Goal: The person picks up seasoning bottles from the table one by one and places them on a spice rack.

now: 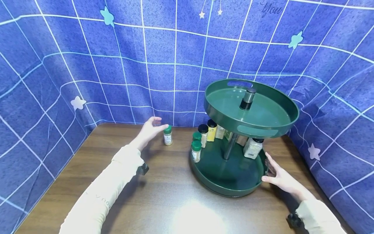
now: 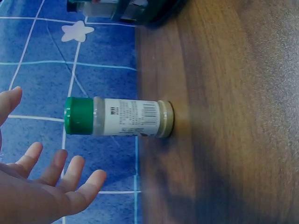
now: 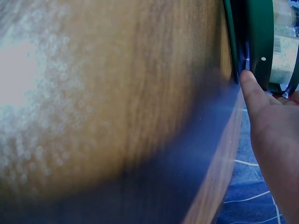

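Note:
My left hand (image 1: 149, 132) is spread beside a green-capped spice jar (image 1: 168, 136) that stands upright on the table. In the left wrist view the thumb and fingers are apart from this jar (image 2: 126, 116), whose label shows a barcode. At the right, my right hand (image 1: 281, 177) holds the side of the lower tray of a dark green two-tier turntable (image 1: 228, 182). From the right wrist, the thumb (image 3: 252, 91) is seen against the tray wall, while the other fingers are partly hidden behind the hand.
On the lower tray stand two green-capped jars (image 1: 196, 152), black-capped jars (image 1: 211, 131) and a larger jar of pale contents (image 1: 252, 148) at the right. The upper tray (image 1: 266, 104) overhangs them around a central post. A blue gridded cloth (image 1: 131, 74) borders the wooden table (image 1: 163, 182).

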A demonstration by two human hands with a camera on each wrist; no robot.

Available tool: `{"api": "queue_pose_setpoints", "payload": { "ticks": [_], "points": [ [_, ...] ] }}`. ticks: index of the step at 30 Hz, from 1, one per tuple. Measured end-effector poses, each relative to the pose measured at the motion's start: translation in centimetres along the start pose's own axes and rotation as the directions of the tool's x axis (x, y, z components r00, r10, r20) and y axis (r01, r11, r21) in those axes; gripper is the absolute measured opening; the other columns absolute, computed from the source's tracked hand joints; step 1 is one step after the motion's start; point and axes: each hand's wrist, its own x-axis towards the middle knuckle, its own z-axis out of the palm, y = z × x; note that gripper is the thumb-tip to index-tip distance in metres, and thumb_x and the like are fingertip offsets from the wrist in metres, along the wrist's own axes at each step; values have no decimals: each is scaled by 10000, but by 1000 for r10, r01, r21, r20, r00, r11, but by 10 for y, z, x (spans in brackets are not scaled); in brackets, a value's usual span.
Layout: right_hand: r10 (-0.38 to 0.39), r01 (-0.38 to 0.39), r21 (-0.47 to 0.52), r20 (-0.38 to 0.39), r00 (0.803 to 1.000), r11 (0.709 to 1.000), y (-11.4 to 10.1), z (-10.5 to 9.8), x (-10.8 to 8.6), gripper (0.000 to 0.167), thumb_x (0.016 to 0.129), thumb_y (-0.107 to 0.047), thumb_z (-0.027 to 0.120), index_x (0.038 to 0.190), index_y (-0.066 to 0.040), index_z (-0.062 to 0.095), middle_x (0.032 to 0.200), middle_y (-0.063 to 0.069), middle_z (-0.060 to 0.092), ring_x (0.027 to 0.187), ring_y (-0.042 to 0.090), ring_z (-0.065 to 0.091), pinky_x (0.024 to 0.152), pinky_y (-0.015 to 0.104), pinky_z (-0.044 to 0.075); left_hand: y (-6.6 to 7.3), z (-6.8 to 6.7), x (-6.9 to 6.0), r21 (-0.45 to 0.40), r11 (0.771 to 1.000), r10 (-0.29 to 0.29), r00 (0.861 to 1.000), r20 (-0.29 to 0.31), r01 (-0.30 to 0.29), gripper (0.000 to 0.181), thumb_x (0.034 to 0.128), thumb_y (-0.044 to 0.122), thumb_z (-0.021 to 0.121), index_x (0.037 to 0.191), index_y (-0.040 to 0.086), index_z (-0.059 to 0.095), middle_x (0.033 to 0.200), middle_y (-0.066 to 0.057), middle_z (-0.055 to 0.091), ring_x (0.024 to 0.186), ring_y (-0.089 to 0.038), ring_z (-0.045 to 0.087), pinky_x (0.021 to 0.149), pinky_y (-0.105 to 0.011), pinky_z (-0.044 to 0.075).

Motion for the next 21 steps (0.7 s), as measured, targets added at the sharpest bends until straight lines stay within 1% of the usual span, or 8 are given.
{"api": "queue_pose_setpoints", "payload": {
  "ticks": [4, 6, 10, 13, 15, 17, 19, 21],
  "points": [
    [7, -7, -7, 1, 1000, 1000, 0, 0, 0, 909, 844, 39, 636, 1489, 18, -3, 1477, 385, 26, 1269, -143, 221, 911, 46, 341, -6, 6, 2, -21, 1000, -14, 1000, -1, 14, 694, 819, 356, 719, 1352, 42, 404, 1380, -213, 453, 1256, -346, 453, 994, -476, 425],
    [11, -11, -10, 1, 1000, 1000, 0, 0, 0, 909, 847, 38, 633, 1493, 6, -4, 1483, 377, 25, 1326, -41, 218, 914, 47, 339, -9, 9, 2, -40, 999, -24, 1000, -1, 24, 696, 824, 344, 717, 1357, 30, 397, 1381, -223, 451, 1254, -344, 461, 1011, -469, 412],
    [18, -18, -13, -1, 1000, 1000, -1, 0, 0, 911, 851, 37, 629, 1500, -17, -8, 1502, 348, 22, 1381, 251, 194, 921, 51, 340, -13, 16, 1, -85, 995, -48, 999, -16, 46, 696, 832, 340, 711, 1360, 21, 390, 1377, -230, 453, 1242, -345, 477, 1038, -455, 388],
    [18, -18, -12, 1, 1000, 1000, -1, 1, 0, 914, 848, 41, 630, 1499, -15, -10, 1488, 370, 22, 1374, 338, 181, 919, 53, 344, -16, 20, 0, -99, 993, -67, 997, -25, 64, 695, 837, 364, 701, 1363, 35, 387, 1379, -210, 460, 1249, -340, 473, 1052, -452, 374],
    [16, -16, -8, 1, 1000, 1000, -1, 1, 0, 915, 846, 45, 630, 1497, -6, -10, 1472, 395, 28, 1379, 276, 196, 914, 51, 346, -18, 22, 0, -99, 992, -76, 997, -28, 73, 691, 840, 380, 693, 1364, 47, 390, 1381, -194, 463, 1256, -333, 465, 1056, -451, 369],
    [13, -13, -1, 1, 1000, 1000, -1, 0, 0, 916, 843, 48, 632, 1494, 3, -10, 1463, 408, 34, 1379, 111, 217, 908, 48, 348, -19, 23, 0, -102, 991, -90, 995, -32, 87, 672, 839, 397, 689, 1353, 71, 404, 1379, -172, 464, 1265, -320, 451, 1057, -448, 369],
    [9, -9, 7, 2, 1000, 1000, 0, 0, 0, 915, 841, 51, 633, 1491, 12, -11, 1460, 413, 36, 1319, -64, 228, 904, 45, 350, -21, 25, 1, -121, 988, -99, 994, -38, 94, 654, 837, 391, 692, 1342, 75, 421, 1375, -167, 464, 1268, -318, 444, 1055, -445, 373],
    [6, -6, 14, 3, 1000, 1000, 1, 0, 0, 917, 839, 55, 633, 1488, 19, -13, 1458, 416, 35, 1251, -170, 231, 901, 43, 350, -23, 26, 1, -132, 986, -106, 994, -39, 100, 644, 839, 390, 689, 1343, 84, 428, 1384, -160, 457, 1280, -314, 429, 1056, -452, 371]
  ]
}}
